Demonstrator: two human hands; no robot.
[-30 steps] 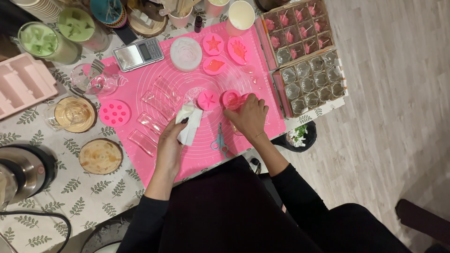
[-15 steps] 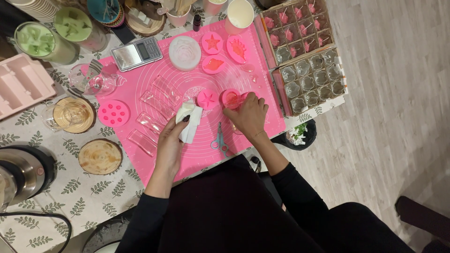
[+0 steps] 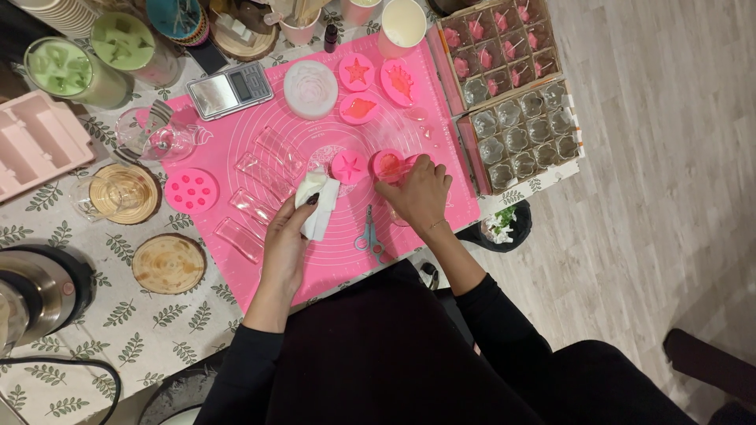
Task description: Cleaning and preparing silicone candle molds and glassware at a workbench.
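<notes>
Our left hand (image 3: 285, 240) pinches a crumpled white paper towel (image 3: 316, 203) while our right hand (image 3: 419, 191) clasps a small round pink silicone mould (image 3: 387, 164) on the pink silicone mat (image 3: 260, 118) (scissors (image 3: 369, 236) lie nearby). We'd best steady the mould and wipe gently.

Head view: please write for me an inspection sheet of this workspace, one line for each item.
Surface: pink silicone mat on a leaf-print tablecloth.
Job's things: white cloth; round pink mould.
Clutter: small scissors, pocket scale, star mould, wooden coasters, two boxes of small glass cups.
Grippers: left hand grips the cloth; right hand rests at the round mould.
Cables: black cable at lower left.
Surroundings: wood plank floor.
</notes>
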